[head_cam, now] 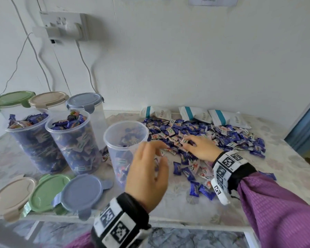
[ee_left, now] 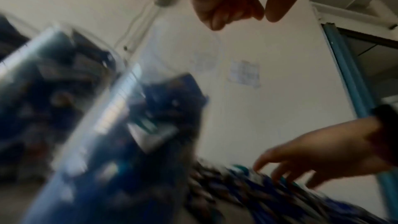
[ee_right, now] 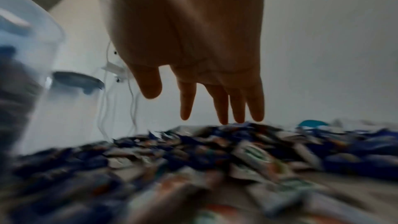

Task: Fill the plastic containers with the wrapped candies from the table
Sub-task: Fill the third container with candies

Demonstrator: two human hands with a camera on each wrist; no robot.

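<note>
Blue and white wrapped candies (head_cam: 204, 136) lie heaped on the right half of the table. A clear container (head_cam: 125, 140), partly filled with candies, stands left of the heap. My left hand (head_cam: 162, 153) hovers beside its right wall with fingers loosely curled and nothing visible in them; the left wrist view, which is blurred, shows its fingertips (ee_left: 226, 6) close together and bare. My right hand (head_cam: 187, 142) lies on the heap, its straight fingers (ee_right: 224, 117) touching the top candies (ee_right: 215, 159). Two more open containers (head_cam: 37, 140) (head_cam: 73, 140) stand full at the left.
Three lidded containers stand behind, with green (head_cam: 13, 99), beige (head_cam: 48, 98) and blue lids (head_cam: 84, 100). Loose beige (head_cam: 11, 194), green (head_cam: 48, 192) and blue lids (head_cam: 81, 194) lie at the front edge. White packets (head_cam: 195, 113) line the wall; cables hang from a socket (head_cam: 64, 25).
</note>
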